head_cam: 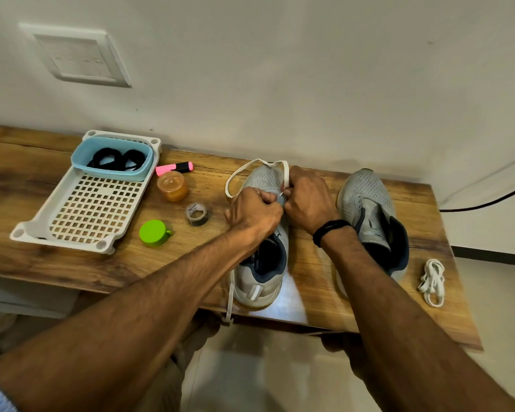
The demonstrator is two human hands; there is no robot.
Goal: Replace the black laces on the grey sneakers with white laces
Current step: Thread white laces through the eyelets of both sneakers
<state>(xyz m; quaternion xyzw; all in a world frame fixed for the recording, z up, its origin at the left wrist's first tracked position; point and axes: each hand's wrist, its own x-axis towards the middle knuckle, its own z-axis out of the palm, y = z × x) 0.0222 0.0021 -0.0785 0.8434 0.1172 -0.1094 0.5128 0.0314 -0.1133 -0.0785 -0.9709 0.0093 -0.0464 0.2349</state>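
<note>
Frame centre: grey sneaker (262,263), white lace (256,166) barely started; left hand (252,211) grips its upper, right hand (308,200) pinches the lace tip. Other sneaker (369,209) laceless, spare lace (433,281) lower right, black laces (116,160) binned upper left

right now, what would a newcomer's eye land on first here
Both hands meet mid-table over a grey sneaker: the left hand grips its upper while the right hand pinches a white lace looping past the toe. At far left, black laces lie in a blue tub; a second sneaker stands at right.
</note>
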